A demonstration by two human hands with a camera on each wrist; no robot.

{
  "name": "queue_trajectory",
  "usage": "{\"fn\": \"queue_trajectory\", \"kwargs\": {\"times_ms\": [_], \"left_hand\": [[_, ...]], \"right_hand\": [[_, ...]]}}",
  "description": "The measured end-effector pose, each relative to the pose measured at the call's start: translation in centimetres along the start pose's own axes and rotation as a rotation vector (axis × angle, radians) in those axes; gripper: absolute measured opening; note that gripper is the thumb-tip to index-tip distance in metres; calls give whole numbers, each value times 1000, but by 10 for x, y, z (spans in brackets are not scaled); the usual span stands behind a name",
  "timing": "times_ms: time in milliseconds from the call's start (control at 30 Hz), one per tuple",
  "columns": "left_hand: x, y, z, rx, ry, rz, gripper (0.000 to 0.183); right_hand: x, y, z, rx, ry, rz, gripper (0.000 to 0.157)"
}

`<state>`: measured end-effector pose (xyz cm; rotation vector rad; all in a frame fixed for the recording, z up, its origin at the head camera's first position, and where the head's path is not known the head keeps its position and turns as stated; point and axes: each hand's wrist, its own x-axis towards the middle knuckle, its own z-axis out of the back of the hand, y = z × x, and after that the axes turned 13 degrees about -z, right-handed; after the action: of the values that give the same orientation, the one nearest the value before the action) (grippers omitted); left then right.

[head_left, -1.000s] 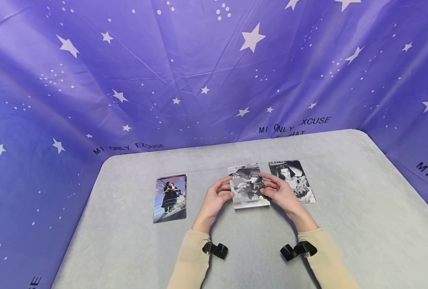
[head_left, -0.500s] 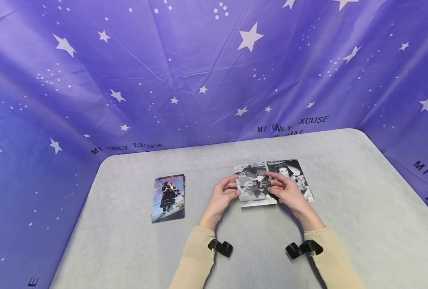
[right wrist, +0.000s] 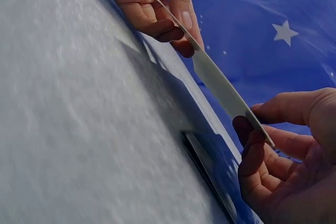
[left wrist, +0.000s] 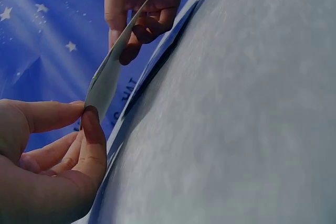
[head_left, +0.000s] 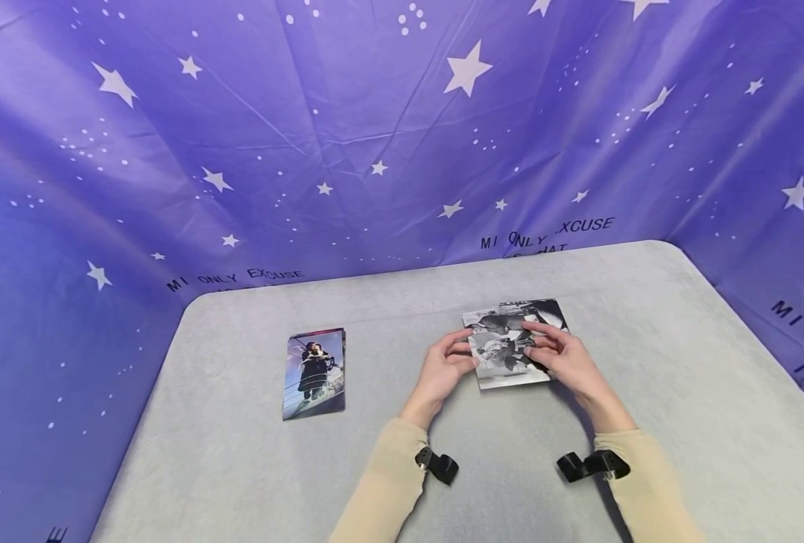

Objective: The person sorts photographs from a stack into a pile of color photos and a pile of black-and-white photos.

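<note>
A black-and-white photo card (head_left: 499, 353) is held between both hands, raised above the table. My left hand (head_left: 445, 371) pinches its left edge between thumb and fingers. On the opposite edge my right hand (head_left: 568, 366) pinches it the same way. Seen edge-on in the left wrist view, the card (left wrist: 107, 85) looks thin, with its pale underside showing; whether several are held together I cannot tell. Behind and below it lies a right-hand pile of black-and-white photo cards (head_left: 547, 311), mostly hidden by the held card and my right hand. The right wrist view shows this pile (right wrist: 202, 163) flat on the table.
Another pile of photo cards (head_left: 314, 373), topped by a colour picture of a couple on a ship's bow, lies to the left. The grey table (head_left: 239, 467) has rounded far corners. A purple star-printed curtain (head_left: 348, 136) hangs behind it and on both sides.
Both hands have carried the photo card to the right, from the gap between the piles until it overlaps the right pile in the head view. The left pile stays put.
</note>
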<state>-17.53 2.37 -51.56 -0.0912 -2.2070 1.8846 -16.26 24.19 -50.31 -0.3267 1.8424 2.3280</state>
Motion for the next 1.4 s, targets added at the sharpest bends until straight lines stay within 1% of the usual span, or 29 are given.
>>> {"fn": "queue_trajectory", "kwargs": {"times_ms": [100, 167, 233, 433, 533, 700, 933, 1067, 1233, 1400], "left_hand": [[3, 0, -8, 13, 9, 4, 52], [8, 10, -13, 20, 10, 7, 52], [11, 14, -17, 16, 10, 8, 53], [18, 15, -31, 55, 27, 7, 52], [22, 15, -37, 73, 25, 12, 51], [27, 17, -47, 104, 22, 21, 50], [33, 18, -57, 176, 23, 19, 47], [36, 19, -59, 222, 33, 10, 46], [39, 18, -60, 310, 57, 6, 46], [42, 16, -60, 469, 98, -30, 45]], "right_hand": [[-1, -1, 6, -20, -22, 2, 53], [-2, -2, 10, -39, -46, 10, 53], [-2, -3, 14, -58, -74, 19, 52], [-1, -6, 25, -120, -143, 31, 49], [-1, -8, 30, -154, -162, 22, 48], [-1, -8, 37, -206, -170, 12, 48], [-2, -9, 42, -312, -230, 55, 43], [-1, -10, 43, -343, -247, 79, 41], [1, -12, 44, -375, -262, 59, 42], [2, -13, 44, -420, -271, 23, 43]]}}
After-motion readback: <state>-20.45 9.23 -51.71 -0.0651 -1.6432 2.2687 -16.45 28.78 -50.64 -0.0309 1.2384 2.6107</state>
